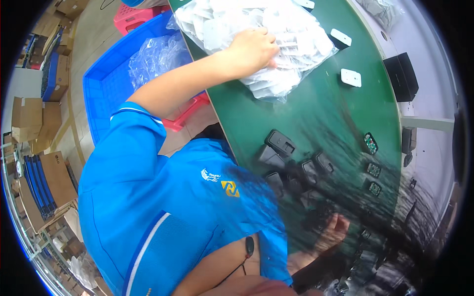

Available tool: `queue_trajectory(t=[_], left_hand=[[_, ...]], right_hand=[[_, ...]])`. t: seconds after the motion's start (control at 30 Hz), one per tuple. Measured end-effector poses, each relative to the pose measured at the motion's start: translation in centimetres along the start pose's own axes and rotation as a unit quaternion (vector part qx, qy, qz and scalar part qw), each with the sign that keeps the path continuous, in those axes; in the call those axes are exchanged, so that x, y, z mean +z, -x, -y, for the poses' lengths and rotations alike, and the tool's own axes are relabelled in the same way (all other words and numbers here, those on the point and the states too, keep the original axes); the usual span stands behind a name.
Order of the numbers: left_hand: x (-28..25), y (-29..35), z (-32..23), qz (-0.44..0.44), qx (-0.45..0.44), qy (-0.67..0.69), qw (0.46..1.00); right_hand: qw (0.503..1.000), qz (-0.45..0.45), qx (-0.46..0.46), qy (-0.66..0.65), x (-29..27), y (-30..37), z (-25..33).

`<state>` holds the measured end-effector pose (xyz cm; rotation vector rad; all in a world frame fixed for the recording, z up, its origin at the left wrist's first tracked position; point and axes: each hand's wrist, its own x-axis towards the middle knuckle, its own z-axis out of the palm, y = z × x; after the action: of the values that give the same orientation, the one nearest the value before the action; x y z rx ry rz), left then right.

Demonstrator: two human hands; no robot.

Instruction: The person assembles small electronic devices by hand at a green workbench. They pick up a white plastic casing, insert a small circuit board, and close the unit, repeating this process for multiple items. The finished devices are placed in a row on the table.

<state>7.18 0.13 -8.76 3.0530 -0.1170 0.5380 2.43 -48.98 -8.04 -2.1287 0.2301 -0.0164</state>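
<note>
My left hand [254,49] rests on a clear plastic bag [276,93] full of white flat plastic pieces [217,32], its fingers bent around part of the bag. My right hand [335,231] is low over the green table, partly veiled by dark strands of hair. Its fingers are curled, and whatever they may hold is hidden. Beside it lie several black plastic housings [281,143], some blurred by the hair. Small green circuit boards [370,143] lie in a row farther off. Two white plastic casings [351,78] stand apart, just beyond the bag.
A green table [237,116] runs along my front, with a black box [401,76] by its far edge. To my left stand a blue tub [101,93] holding clear plastic wrap [158,56] and a red stool [131,20]. Cardboard boxes [29,116] are stacked behind me.
</note>
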Motion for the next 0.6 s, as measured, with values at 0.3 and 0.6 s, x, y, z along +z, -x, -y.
queue_trajectory(t=[0.3,0.6], left_hand=[[0.0,-1.3,-0.1,0.114,0.026,-0.057,0.992],[-4.0,0.3,-3.6,-0.102,0.011,0.140,0.985]], right_hand=[[0.995,0.013,-0.098,-0.027,3.5,-1.0,3.1],[0.981,0.040,-0.056,-0.184,7.4,-0.2,7.6]])
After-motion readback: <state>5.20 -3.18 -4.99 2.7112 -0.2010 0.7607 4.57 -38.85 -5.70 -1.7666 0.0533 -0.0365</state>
